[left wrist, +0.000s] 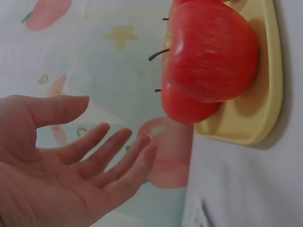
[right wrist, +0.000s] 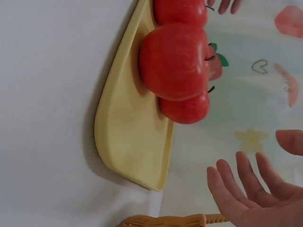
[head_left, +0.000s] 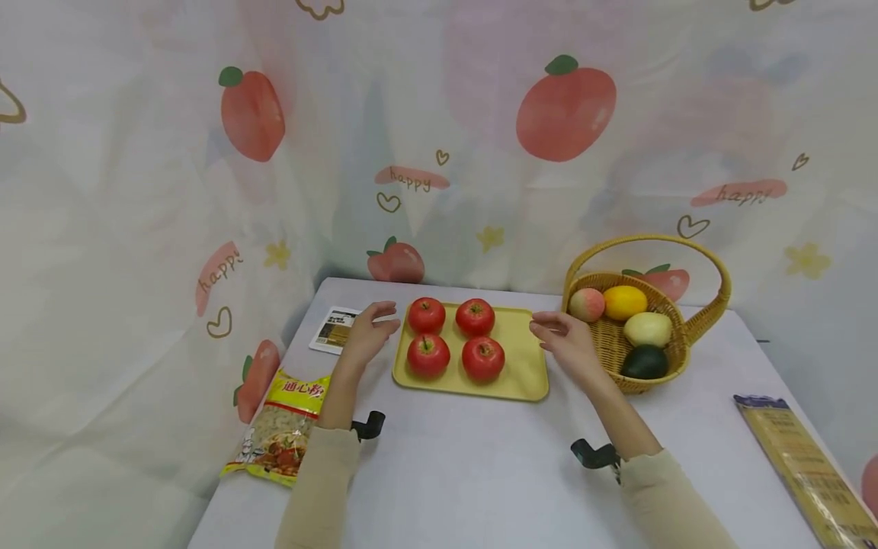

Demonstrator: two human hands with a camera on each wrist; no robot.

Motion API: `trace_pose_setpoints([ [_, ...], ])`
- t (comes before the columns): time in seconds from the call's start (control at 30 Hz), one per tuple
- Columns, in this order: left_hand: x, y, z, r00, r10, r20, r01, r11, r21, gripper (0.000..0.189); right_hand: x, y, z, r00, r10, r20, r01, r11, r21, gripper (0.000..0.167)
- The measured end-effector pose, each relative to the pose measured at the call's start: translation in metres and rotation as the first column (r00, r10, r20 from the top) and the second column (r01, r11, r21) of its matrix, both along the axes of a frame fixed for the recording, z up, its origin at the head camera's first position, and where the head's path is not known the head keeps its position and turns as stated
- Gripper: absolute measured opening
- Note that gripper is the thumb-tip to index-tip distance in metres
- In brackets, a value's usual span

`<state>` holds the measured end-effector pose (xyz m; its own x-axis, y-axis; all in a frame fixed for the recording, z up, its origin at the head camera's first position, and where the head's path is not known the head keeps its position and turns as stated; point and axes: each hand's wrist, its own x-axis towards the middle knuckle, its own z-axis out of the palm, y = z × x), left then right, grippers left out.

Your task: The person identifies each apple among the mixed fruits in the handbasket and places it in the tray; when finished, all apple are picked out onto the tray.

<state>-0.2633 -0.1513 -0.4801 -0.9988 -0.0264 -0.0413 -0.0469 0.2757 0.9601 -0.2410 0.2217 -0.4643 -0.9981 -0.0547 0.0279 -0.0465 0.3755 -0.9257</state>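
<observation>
Several red apples, one of them the near right apple (head_left: 483, 359), sit in two rows on a yellow tray (head_left: 523, 375), toward its left side. My left hand (head_left: 370, 335) is held beside the tray's left edge, apart from the apples. In the left wrist view that hand (left wrist: 80, 165) has its fingers loosely extended and nothing in the palm. Over the tray's right edge, near the basket, hovers my right hand (head_left: 568, 343). The right wrist view shows this hand (right wrist: 255, 189) with relaxed, spread fingers, holding nothing.
A wicker basket (head_left: 693, 341) with a tall handle holds a peach, a yellow fruit, a pale one and a dark green one. A pasta bag (head_left: 277, 431) and a white card-like item (head_left: 334, 330) lie at left. A long flat package (head_left: 802, 465) lies far right.
</observation>
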Motion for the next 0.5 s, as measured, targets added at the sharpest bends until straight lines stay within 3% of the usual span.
trace_pose_setpoints([
  [0.17,0.006,0.004,0.014,0.995,-0.023,-0.101,0.001,0.977,-0.215,0.050,0.002,0.008,0.008,0.990,-0.037,-0.138,0.054,0.991,0.120,0.039],
  [0.27,0.009,0.005,0.021,0.988,-0.054,-0.144,0.000,0.937,-0.348,0.056,0.003,0.013,0.012,0.974,-0.048,-0.220,0.090,0.979,0.185,0.039],
  [0.5,0.020,0.002,0.033,0.977,-0.109,-0.184,-0.008,0.841,-0.540,0.064,0.006,0.022,0.016,0.921,-0.002,-0.389,0.149,0.925,0.349,0.043],
])
